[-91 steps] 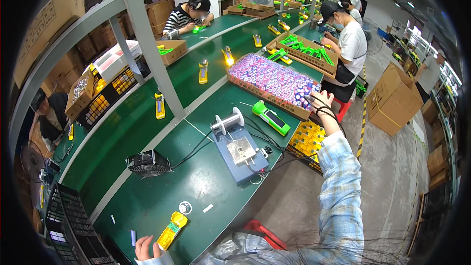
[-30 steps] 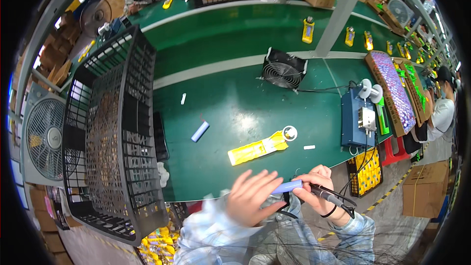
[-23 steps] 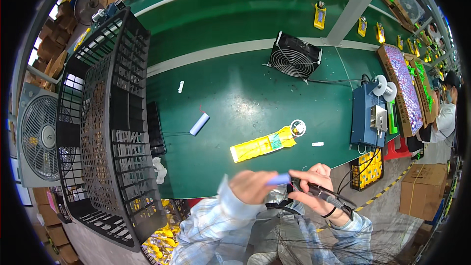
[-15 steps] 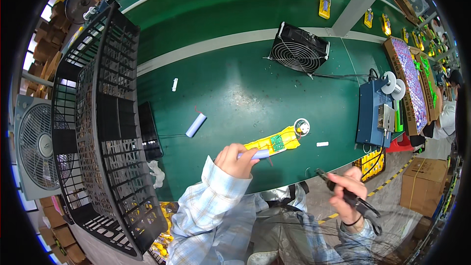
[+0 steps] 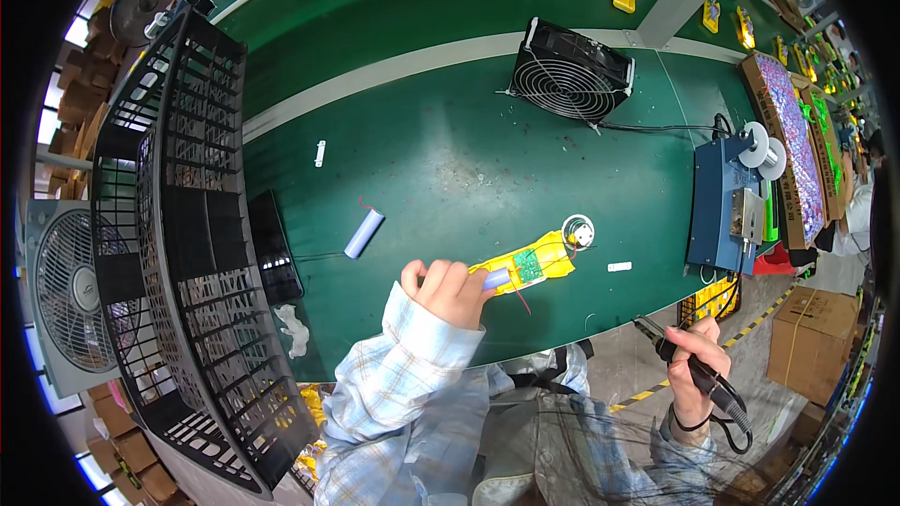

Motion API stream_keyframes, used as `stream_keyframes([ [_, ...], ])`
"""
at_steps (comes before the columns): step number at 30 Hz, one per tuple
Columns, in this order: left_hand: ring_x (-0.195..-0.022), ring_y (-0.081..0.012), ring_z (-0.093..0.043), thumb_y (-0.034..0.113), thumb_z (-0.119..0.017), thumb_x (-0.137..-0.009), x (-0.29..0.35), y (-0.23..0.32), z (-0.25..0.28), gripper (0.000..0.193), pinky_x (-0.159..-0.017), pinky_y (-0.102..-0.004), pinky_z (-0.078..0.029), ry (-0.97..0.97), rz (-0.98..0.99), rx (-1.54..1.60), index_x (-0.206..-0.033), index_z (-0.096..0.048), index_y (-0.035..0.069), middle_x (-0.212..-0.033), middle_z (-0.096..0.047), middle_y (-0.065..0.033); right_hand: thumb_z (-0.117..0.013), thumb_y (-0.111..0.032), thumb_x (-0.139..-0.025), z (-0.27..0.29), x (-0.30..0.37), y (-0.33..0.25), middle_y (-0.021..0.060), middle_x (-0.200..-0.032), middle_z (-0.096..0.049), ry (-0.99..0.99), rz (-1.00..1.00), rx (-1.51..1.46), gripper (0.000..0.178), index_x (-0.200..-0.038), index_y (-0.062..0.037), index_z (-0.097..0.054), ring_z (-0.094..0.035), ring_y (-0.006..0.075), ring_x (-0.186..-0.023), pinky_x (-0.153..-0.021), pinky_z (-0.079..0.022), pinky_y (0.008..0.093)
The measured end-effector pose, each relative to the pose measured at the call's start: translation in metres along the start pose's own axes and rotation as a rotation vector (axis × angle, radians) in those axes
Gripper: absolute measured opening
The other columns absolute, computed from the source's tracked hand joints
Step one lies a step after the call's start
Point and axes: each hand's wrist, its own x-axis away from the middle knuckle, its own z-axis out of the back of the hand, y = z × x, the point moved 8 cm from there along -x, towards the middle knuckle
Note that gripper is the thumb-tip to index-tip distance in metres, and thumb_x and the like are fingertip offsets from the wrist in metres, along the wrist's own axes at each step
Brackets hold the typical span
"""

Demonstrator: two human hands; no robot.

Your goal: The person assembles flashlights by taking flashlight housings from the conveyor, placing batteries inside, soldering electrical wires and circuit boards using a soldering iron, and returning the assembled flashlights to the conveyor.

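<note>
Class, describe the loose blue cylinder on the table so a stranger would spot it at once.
On the green table, look right of the black crate. Just beyond the left hand lies a slanted blue-violet cylinder with a red wire. Unlike the similar cylinder at that hand's fingertips, no hand touches it.

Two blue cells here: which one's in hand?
The cell in the left hand, at the yellow casing beside the green circuit board. The other cell lies loose, untouched, farther left on the tabletop.
</note>
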Motion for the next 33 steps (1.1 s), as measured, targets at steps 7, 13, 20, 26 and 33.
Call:
stream_keyframes([
  [7,-0.072,-0.0131,-0.05,0.024,-0.075,-0.057,0.006,0.0,-0.002,0.023,-0.074,-0.0369,-0.031,0.046,-0.044,0.021,-0.076,-0.065,0.015,-0.065,-0.05,0.0044,-0.066,-0.031,-0.072,-0.001,0.001,0.005,-0.0032,-0.057,-0.048,0.012,-0.018,-0.022,0.033,-0.092,-0.0049,-0.066,-0.037,0.0141,-0.066,-0.071,-0.029,0.0291],
  [13,-0.076,-0.0116,-0.051,0.026,-0.075,-0.058,0.008,0.0,-0.001,0.024,-0.074,-0.037,-0.03,0.016,-0.072,0.014,-0.077,-0.066,0.016,-0.069,-0.054,0.0059,-0.066,-0.03,-0.072,-0.008,0.001,0.002,-0.0027,-0.055,-0.047,-0.034,0.025,0.015,0.031,-0.09,-0.0051,-0.066,-0.037,0.0143,-0.066,-0.069,-0.029,0.0293],
  [20,-0.081,-0.0154,-0.05,0.025,-0.073,-0.061,0.001,-0.002,-0.003,0.025,-0.077,-0.0387,-0.03,-0.039,-0.032,-0.065,-0.082,-0.064,0.016,-0.071,-0.056,0.0042,-0.067,-0.028,-0.072,-0.012,0.003,-0.002,-0.0027,-0.055,-0.046,-0.027,0.016,0.014,0.028,-0.087,-0.0041,-0.067,-0.037,0.0145,-0.065,-0.069,-0.029,0.0288],
  [26,-0.077,-0.0159,-0.05,0.022,-0.071,-0.063,-0.001,-0.003,0.003,0.022,-0.079,-0.0412,-0.029,-0.065,-0.013,-0.044,-0.082,-0.062,0.016,-0.072,-0.055,0.0034,-0.068,-0.026,-0.071,-0.01,0.006,0.0,-0.0022,-0.056,-0.046,0.009,-0.009,-0.03,0.027,-0.087,-0.004,-0.067,-0.038,0.0145,-0.065,-0.07,-0.029,0.029],
  [33,-0.073,-0.0134,-0.05,0.021,-0.071,-0.062,0.0,0.003,-0.003,0.022,-0.079,-0.0421,-0.029,-0.115,-0.056,-0.04,-0.082,-0.062,0.017,-0.07,-0.055,0.0054,-0.068,-0.026,-0.07,-0.01,0.007,0.004,-0.0019,-0.056,-0.047,-0.018,-0.01,-0.033,0.026,-0.086,-0.0042,-0.067,-0.038,0.0145,-0.064,-0.07,-0.029,0.0292],
])
